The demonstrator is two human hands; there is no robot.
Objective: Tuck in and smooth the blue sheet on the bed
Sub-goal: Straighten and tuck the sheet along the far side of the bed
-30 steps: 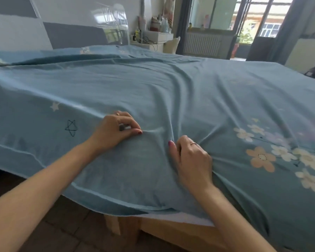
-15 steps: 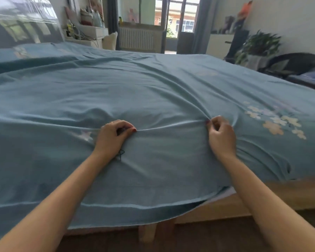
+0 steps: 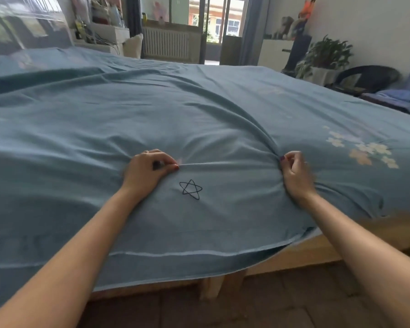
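far left: a glossy headboard (image 3: pixel 26 27) stands at the head of the bed, with a cluttered white desk (image 3: pixel 107 34) just beyond it.
blue sheet (image 3: pixel 152 110): it covers the whole mattress and hangs over the near edge, its pale hem band trailing below the bed's side; long creases run across it toward the two hands.
left hand (image 3: pixel 147 172): it rests on the sheet near the bed's edge, fingers curled, thumb and fingertips pinching a small ridge of cloth.
fold: a taut raised line of fabric runs straight between the two hands.
star mark (image 3: pixel 190 189): a black outlined star is printed on the sheet, just below the fold and beside the left hand.
right hand (image 3: pixel 295 172): fingers curled tight, gripping a gathered bunch of sheet; deep wrinkles fan out from that grip. it is slightly blurred.
flower print (image 3: pixel 362 150): pale and peach blossoms lie on the sheet to the right of the right hand.
bed frame (image 3: pixel 294 254): bare light wood shows under the hanging hem.
far right: a potted plant (image 3: pixel 327 55) stands by the wall.
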